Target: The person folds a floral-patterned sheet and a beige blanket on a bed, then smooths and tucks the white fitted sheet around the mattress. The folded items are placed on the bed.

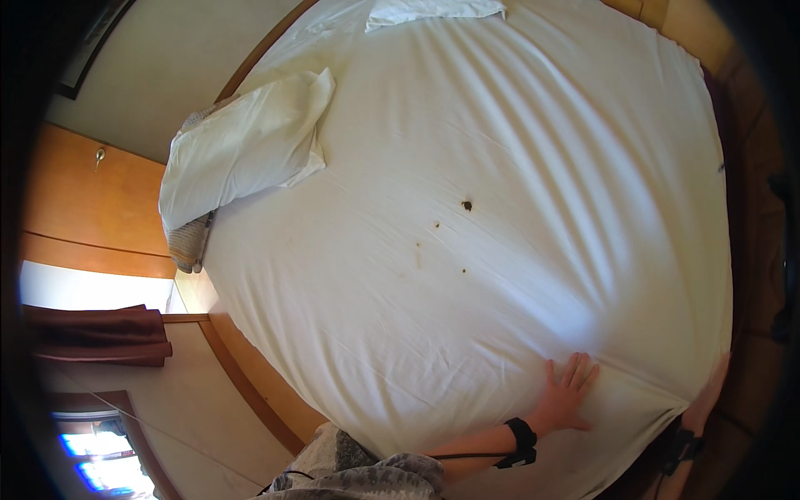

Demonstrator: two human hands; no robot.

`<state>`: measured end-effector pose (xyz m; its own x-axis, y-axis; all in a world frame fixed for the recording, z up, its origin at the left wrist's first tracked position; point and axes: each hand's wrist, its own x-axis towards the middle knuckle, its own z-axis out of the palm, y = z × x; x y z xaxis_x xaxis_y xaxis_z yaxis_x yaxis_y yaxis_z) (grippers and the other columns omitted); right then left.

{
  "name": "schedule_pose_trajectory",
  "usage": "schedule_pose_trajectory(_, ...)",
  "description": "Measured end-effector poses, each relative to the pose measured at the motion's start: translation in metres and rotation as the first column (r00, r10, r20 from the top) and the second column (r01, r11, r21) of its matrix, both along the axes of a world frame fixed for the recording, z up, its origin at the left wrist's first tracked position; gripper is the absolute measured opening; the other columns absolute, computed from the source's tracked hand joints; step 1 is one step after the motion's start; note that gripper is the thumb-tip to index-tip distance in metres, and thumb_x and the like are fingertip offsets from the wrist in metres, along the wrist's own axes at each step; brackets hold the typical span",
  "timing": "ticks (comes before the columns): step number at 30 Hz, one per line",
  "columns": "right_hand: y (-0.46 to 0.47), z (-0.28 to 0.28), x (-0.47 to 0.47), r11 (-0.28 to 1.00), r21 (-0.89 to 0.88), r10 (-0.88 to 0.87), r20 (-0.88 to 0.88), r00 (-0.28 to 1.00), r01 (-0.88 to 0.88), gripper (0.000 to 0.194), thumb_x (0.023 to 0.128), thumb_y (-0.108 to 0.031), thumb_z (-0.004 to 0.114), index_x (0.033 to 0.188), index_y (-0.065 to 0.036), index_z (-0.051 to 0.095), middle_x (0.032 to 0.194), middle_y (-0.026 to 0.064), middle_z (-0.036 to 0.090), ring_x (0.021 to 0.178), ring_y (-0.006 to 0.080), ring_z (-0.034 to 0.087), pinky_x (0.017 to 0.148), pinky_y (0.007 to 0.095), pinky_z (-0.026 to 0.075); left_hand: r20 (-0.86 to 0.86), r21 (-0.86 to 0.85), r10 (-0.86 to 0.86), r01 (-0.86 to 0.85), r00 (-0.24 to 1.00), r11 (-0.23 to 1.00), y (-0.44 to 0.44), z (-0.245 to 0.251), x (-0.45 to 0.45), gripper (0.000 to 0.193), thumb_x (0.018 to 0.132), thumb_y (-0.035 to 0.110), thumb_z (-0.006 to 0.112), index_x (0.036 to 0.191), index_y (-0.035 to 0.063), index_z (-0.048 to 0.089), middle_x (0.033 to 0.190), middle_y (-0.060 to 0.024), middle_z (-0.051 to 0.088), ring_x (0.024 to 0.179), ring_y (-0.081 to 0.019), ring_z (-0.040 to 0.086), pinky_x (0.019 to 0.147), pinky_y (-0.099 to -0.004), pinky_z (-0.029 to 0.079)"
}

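Note:
A white fitted-looking bedsheet (387, 300) covers a large bed, with long creases running across its right half. My left hand (565, 397) lies palm down on it with the fingers spread, a black band around the wrist. At the bed's lower right edge is my right hand (706, 400), also with a black wrist device. Folds in the sheet converge at this hand, which grips the sheet's edge; its fingertips are partly hidden. Several dark spots or holes (467, 205) mark the middle of the sheet.
A white pillow (244, 150) rests on a folded patterned textile (190, 244) at the left edge; another pillow (437, 9) is at the top. Beside the bed stand a wooden cabinet (94, 200) with a key and a dark red curtain (100, 337). Wooden flooring (753, 400) borders the right side.

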<state>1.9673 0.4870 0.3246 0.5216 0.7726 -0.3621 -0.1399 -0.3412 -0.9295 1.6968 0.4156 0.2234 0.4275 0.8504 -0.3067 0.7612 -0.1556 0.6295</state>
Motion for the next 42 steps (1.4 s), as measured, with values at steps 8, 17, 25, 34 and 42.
schedule_pose_trajectory(8,-0.025,-0.015,0.013,0.924,-0.355,0.381,0.842,0.382,-0.14,0.032,0.092,-0.024,0.051,0.105,0.005,0.055,0.091,0.023,0.063,0.08,0.0276,0.063,0.07,0.035,0.048,0.037,0.516,0.289,-0.266,0.957,0.814,0.082,-0.02,-0.034,0.086,0.066,0.051,0.067,0.135,0.0116,0.035,0.142,-0.0204,0.024,0.133,-0.0342,0.021,0.098,-0.0672,0.017)
schedule_pose_trajectory(17,-0.027,-0.025,0.009,0.965,-0.252,0.26,0.887,0.381,-0.073,0.03,0.093,-0.026,0.048,0.102,0.001,0.055,0.086,0.0231,0.062,0.077,0.0328,0.062,0.066,0.0365,0.047,-0.156,0.707,-0.034,0.136,0.987,0.694,0.151,-0.012,-0.101,0.015,0.082,0.021,0.056,0.083,0.0078,0.05,0.137,-0.0164,0.036,0.131,-0.0283,0.028,0.103,-0.0605,0.017)
schedule_pose_trajectory(25,-0.031,-0.021,0.027,0.972,-0.184,0.223,0.913,0.342,-0.144,0.022,0.091,-0.019,0.051,0.1,0.001,0.056,0.084,0.0215,0.062,0.073,0.0274,0.062,0.065,0.0338,0.047,-0.156,0.715,-0.082,0.17,0.984,0.678,0.209,-0.008,-0.119,0.029,0.084,0.031,0.053,0.101,0.0068,0.054,0.129,-0.0109,0.044,0.126,-0.0261,0.036,0.103,-0.06,0.017)
schedule_pose_trajectory(34,-0.032,-0.075,0.016,0.951,-0.3,0.305,0.889,0.341,-0.07,0.025,0.089,-0.02,0.05,0.103,0.001,0.054,0.085,0.0216,0.063,0.077,0.0359,0.062,0.063,0.0388,0.048,-0.016,0.704,-0.19,0.146,0.982,0.695,0.156,-0.034,-0.102,0.021,0.087,0.026,0.05,0.099,0.01,0.056,0.116,-0.0062,0.053,0.116,-0.0212,0.045,0.102,-0.0464,0.029)
schedule_pose_trajectory(42,-0.031,-0.128,0.015,0.875,-0.483,0.46,0.855,0.239,0.042,0.029,0.089,-0.025,0.048,0.107,-0.002,0.051,0.085,0.0245,0.061,0.076,0.0405,0.06,0.061,0.0448,0.047,0.035,0.702,-0.166,0.094,0.986,0.706,0.137,-0.07,-0.098,0.011,0.076,0.012,0.056,0.087,0.0069,0.053,0.108,-0.0064,0.057,0.11,-0.0212,0.05,0.101,-0.0443,0.031)
